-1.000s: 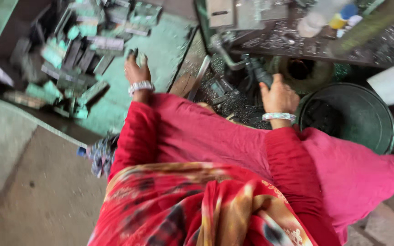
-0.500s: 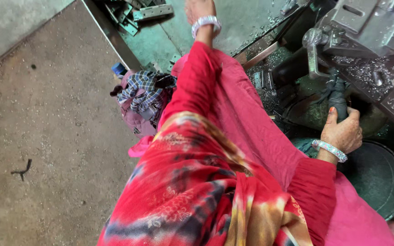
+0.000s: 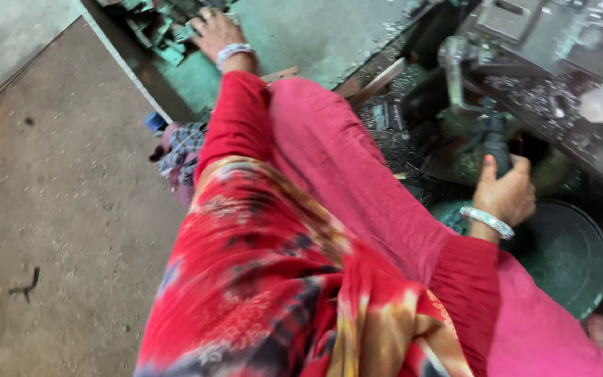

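While the right hand (image 3: 505, 195) clenched one dark machine lever (image 3: 491, 139), the left hand (image 3: 216, 31) lay open-fingered on several green metal pieces (image 3: 158, 28), uncountable through blur.

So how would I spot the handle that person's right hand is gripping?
Start at the dark metal machine at upper right, strewn with metal chips. Below it a grey lever arm drops toward a round dark green basin. The handle is the dark upright grip that the right hand wraps, the only part with fingers round it.
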